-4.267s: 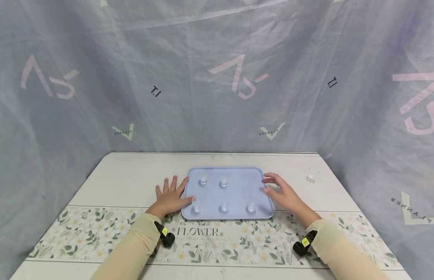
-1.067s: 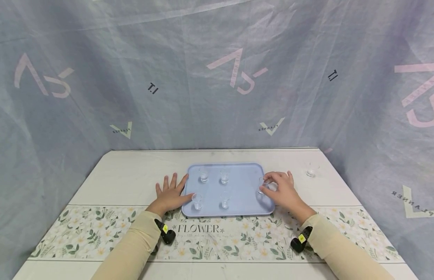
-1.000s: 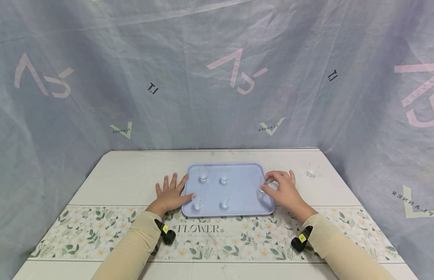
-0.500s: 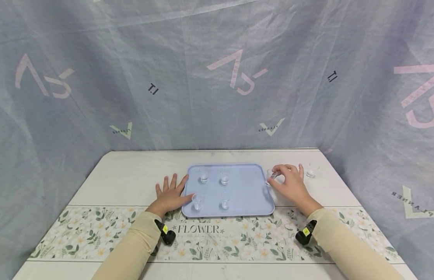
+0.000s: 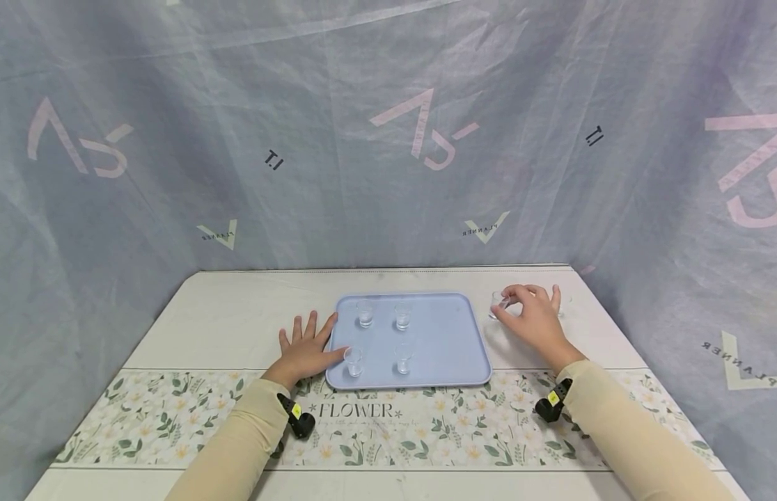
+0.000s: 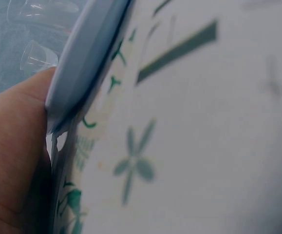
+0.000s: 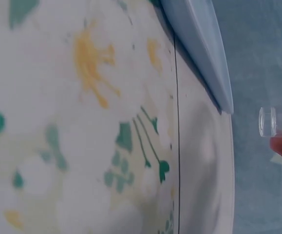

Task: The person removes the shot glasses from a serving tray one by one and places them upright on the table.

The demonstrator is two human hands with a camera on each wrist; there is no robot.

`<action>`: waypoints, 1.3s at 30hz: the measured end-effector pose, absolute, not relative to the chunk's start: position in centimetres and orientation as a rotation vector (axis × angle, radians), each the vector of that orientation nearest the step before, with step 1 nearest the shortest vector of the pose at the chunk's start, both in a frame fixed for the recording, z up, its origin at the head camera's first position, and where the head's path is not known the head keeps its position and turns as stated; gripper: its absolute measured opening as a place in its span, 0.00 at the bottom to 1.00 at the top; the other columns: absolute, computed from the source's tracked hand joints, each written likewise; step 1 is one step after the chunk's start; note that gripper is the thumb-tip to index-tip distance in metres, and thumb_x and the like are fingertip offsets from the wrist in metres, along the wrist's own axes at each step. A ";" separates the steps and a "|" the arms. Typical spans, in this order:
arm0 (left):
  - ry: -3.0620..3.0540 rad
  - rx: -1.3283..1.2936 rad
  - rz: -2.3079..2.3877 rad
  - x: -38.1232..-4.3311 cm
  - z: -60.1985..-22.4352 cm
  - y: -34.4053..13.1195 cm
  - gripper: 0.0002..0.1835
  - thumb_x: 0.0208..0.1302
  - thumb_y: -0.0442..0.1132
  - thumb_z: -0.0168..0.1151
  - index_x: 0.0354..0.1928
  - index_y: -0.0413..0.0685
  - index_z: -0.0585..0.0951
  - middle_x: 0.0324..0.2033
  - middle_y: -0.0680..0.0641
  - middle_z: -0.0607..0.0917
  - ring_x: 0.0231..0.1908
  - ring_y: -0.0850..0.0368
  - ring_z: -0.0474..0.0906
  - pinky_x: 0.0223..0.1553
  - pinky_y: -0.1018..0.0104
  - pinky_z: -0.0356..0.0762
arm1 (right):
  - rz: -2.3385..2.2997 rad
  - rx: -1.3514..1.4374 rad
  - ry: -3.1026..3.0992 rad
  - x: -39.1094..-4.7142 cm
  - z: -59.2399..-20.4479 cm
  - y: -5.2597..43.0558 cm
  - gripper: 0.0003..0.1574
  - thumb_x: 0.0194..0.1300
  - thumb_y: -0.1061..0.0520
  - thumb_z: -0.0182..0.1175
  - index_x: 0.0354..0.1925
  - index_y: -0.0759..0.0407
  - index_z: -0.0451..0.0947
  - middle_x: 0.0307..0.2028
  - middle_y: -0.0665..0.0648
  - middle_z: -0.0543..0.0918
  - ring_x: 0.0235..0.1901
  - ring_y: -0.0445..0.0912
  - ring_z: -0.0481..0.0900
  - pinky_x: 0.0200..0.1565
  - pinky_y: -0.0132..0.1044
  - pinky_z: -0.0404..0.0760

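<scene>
A pale blue tray (image 5: 438, 344) lies on the table. Two small clear cups stand at its back, one at the left (image 5: 365, 316) and one near the middle (image 5: 402, 317); two more are at the front, a left cup (image 5: 354, 363) and a middle cup (image 5: 404, 360). My left hand (image 5: 303, 355) rests with spread fingers at the tray's left edge, its thumb over the rim by the front left cup. Off the tray's right side, my right hand (image 5: 532, 321) pinches a clear cup (image 5: 496, 305) between thumb and fingers; the right wrist view shows the cup's base (image 7: 267, 122).
Another clear cup (image 5: 567, 305) stands on the table at the right, mostly hidden behind my right hand. A flowered strip (image 5: 489, 431) of tablecloth runs before the tray. Grey-blue cloth (image 5: 388, 174) hangs behind the table and along both sides.
My right hand has taken the front right cup off the tray and carried it right and back, past the tray's edge. My left hand has stayed in place.
</scene>
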State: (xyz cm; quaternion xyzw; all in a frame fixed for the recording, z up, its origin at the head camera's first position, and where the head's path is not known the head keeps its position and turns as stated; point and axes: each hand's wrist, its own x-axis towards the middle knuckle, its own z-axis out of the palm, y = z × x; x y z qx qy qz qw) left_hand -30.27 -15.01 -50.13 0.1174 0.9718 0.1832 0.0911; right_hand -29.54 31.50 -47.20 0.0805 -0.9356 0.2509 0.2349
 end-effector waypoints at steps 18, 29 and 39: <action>2.890 0.343 0.551 -30.3 -50.3 -15.0 0.51 0.65 0.73 0.52 0.82 0.62 0.47 0.79 0.36 0.37 0.76 0.29 0.24 0.66 0.25 0.21 | 0.629 0.058 -2.608 -30.7 -47.7 33.4 0.24 0.64 0.45 0.67 0.48 0.61 0.78 0.36 0.61 0.87 0.60 0.69 0.69 0.69 0.70 0.25; 2.885 0.346 0.572 -30.3 -50.4 -14.9 0.53 0.64 0.76 0.50 0.82 0.60 0.47 0.79 0.35 0.38 0.76 0.29 0.25 0.67 0.27 0.20 | 0.593 -0.002 -2.613 -31.1 -48.1 34.0 0.21 0.65 0.48 0.66 0.47 0.63 0.78 0.37 0.63 0.87 0.62 0.69 0.66 0.68 0.69 0.22; 2.880 0.346 0.582 -31.2 -51.9 -15.4 0.55 0.61 0.80 0.46 0.82 0.63 0.44 0.80 0.39 0.33 0.76 0.33 0.19 0.66 0.29 0.13 | 0.569 -0.004 -2.655 -31.4 -48.3 34.0 0.23 0.65 0.47 0.65 0.47 0.64 0.77 0.38 0.65 0.87 0.63 0.69 0.66 0.67 0.71 0.23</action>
